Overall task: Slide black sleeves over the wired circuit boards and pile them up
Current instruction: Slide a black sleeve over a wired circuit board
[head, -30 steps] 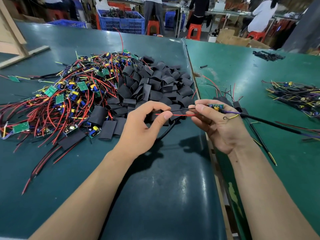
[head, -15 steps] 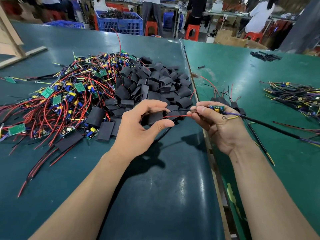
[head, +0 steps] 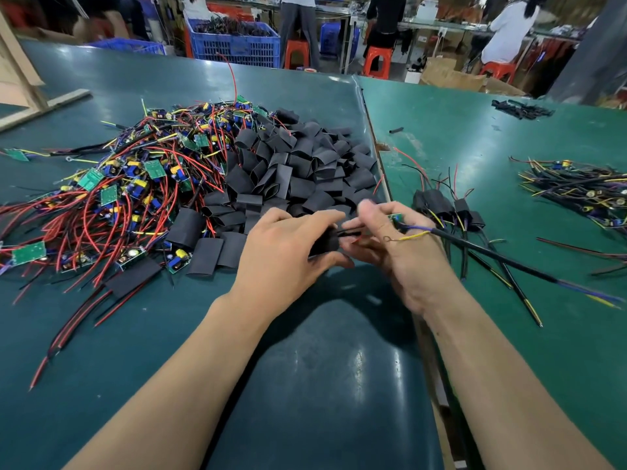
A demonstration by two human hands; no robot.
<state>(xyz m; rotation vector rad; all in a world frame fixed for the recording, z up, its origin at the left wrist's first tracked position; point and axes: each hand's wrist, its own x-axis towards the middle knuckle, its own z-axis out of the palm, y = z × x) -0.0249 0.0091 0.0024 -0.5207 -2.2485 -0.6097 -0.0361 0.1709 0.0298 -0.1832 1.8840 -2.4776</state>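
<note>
Left hand (head: pixel 285 256) grips a black sleeve (head: pixel 325 244), fingers curled over it, above the middle of the bench (head: pixel 169 351) near its right edge. Right hand (head: pixel 403 252) pinches a wired circuit board (head: pixel 394 217), whose green corner shows past the fingers; its red and black leads (head: pixel 351 233) run left into the mouth of the sleeve, and its blue and yellow wires (head: pixel 415 234) trail right over the seam to the neighbouring bench (head: pixel 509 164). One second earlier the left hand pinched only the bare lead ends, well apart from the right hand; half a second earlier it held the sleeve just left of those ends. The two hands now nearly touch, with the leads inside the sleeve. Loose sleeves (head: pixel 298 171) lie heaped at the right edge; unsleeved boards (head: pixel 118 198) with red wires spread toward the left edge. Finished sleeved boards (head: pixel 441 206) lie piled just across the seam, unchanged. Fingertips are motion-blurred.
</note>
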